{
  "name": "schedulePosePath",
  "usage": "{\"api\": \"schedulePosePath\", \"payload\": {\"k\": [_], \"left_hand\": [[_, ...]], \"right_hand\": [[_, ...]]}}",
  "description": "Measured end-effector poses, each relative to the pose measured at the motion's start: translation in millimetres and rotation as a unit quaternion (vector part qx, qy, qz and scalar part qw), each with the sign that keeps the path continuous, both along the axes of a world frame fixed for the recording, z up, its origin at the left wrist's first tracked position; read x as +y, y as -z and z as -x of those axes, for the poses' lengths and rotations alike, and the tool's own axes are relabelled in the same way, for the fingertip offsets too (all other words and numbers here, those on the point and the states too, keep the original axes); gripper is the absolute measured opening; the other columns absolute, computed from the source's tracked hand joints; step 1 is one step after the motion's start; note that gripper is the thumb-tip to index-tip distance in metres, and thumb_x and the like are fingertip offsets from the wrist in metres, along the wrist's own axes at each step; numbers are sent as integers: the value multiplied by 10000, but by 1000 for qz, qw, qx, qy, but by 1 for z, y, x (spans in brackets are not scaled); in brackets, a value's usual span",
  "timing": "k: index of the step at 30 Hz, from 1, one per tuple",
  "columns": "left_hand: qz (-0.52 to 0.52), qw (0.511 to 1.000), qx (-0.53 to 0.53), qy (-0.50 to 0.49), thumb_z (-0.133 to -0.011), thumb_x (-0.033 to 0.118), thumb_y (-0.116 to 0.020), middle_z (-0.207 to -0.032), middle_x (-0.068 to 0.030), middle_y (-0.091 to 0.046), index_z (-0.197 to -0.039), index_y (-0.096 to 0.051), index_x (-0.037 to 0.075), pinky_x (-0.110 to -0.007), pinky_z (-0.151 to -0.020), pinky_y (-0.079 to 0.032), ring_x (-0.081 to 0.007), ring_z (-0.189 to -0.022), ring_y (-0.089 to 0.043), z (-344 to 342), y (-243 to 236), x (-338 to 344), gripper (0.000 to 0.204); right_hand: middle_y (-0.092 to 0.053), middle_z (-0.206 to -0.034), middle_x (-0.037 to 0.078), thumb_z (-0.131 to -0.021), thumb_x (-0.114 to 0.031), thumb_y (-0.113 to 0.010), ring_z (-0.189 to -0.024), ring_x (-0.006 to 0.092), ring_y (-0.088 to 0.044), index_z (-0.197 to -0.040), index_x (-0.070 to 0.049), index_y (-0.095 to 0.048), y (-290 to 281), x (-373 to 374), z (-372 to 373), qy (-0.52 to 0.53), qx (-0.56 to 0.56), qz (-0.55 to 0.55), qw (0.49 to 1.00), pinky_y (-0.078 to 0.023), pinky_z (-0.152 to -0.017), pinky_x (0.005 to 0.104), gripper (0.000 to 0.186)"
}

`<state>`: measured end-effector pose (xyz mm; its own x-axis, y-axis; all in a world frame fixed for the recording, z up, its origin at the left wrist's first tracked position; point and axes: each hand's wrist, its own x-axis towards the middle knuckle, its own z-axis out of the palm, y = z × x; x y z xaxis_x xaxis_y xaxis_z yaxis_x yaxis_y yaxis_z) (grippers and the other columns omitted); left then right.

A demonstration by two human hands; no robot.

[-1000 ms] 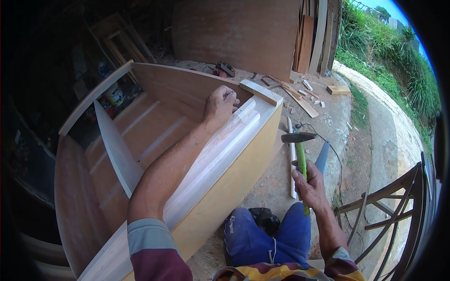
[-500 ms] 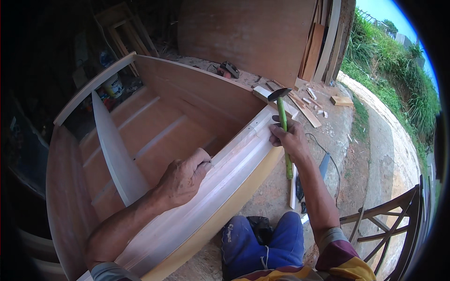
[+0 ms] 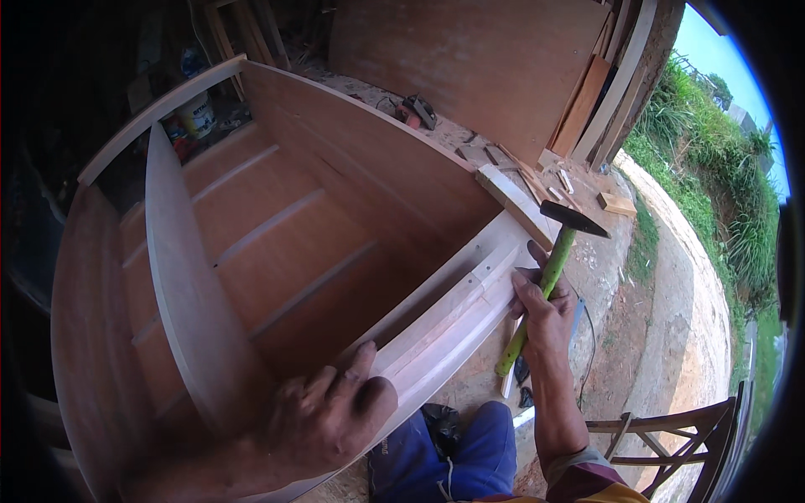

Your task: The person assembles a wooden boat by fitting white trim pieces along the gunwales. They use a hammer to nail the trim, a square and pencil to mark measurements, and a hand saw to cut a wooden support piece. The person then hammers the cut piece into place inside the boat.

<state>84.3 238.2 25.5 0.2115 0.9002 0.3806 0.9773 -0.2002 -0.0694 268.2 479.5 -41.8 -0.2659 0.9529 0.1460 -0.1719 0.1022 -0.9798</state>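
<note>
In front of me is a large, open wooden box (image 3: 176,277) with a brown panel bottom and pale edge strips. My left hand (image 3: 331,411), slightly blurred, grips its near edge board (image 3: 444,323), index finger and thumb around the board. My right hand (image 3: 545,314) holds a hammer (image 3: 559,260) by its yellow-green handle, dark metal head up. The fingertips of that hand are close beside the box's right corner. Small dark dots, like nail heads, show on the edge board near there. A short pale wood block (image 3: 516,205) lies across the far end of that corner.
Behind the box, a red and black power tool (image 3: 415,111) lies among shavings, and a big plywood sheet (image 3: 453,67) leans with planks (image 3: 616,84). Wood offcuts (image 3: 616,204) litter the ground. A wooden lattice frame (image 3: 671,444) stands at the lower right. A bucket (image 3: 199,116) stands far left.
The hammer has moved right and tilted, its head now pointing right. My left hand has shifted down along the edge and looks larger. The whole view has shifted a little.
</note>
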Motion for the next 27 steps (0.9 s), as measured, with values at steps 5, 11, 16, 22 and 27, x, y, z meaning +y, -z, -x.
{"api": "schedulePosePath", "payload": {"k": [5,11,16,22,27], "left_hand": [[46,987,-155,-17,-821,72,-690,-1042,-206,-684,-917,-621,31,-370,-643,-550,-260,-723,-656,7,-13,-4,125],[61,958,-279,27,-815,24,-705,-909,-95,-651,-969,-688,38,-360,-690,-541,-271,-806,-651,25,-14,0,155],[33,949,-313,2,-828,59,-731,-887,-90,-636,-937,-678,42,-363,-632,-545,-259,-781,-647,24,1,3,123],[109,932,-346,-23,-852,84,-743,-923,-104,-655,-975,-669,26,-382,-683,-574,-274,-814,-667,29,-13,0,155],[76,936,-342,-35,-854,89,-749,-929,-141,-670,-991,-667,0,-394,-696,-581,-277,-823,-676,17,-8,-3,183]], "right_hand": [[-683,-917,99,-886,-26,-708,-505,64,-533,-1241,86,-606,8,2,-5,-36,-17,9,999,-422,-450,196,386],[-654,-1056,131,-913,-34,-691,-544,108,-567,-1462,-14,-455,10,-5,-22,-67,-32,44,996,-462,-484,246,598],[-610,-1123,88,-913,-68,-660,-848,178,-633,-1567,-109,-247,11,-8,-44,-96,-42,97,990,-542,-724,333,775],[-587,-1285,118,-968,-69,-597,-1148,274,-613,-1574,-260,-218,22,-4,-61,-180,-23,114,977,-544,-939,492,740],[-592,-1280,97,-961,-87,-620,-1143,262,-614,-1573,-238,-223,26,-3,-73,-194,-59,124,971,-582,-863,452,745]]}}
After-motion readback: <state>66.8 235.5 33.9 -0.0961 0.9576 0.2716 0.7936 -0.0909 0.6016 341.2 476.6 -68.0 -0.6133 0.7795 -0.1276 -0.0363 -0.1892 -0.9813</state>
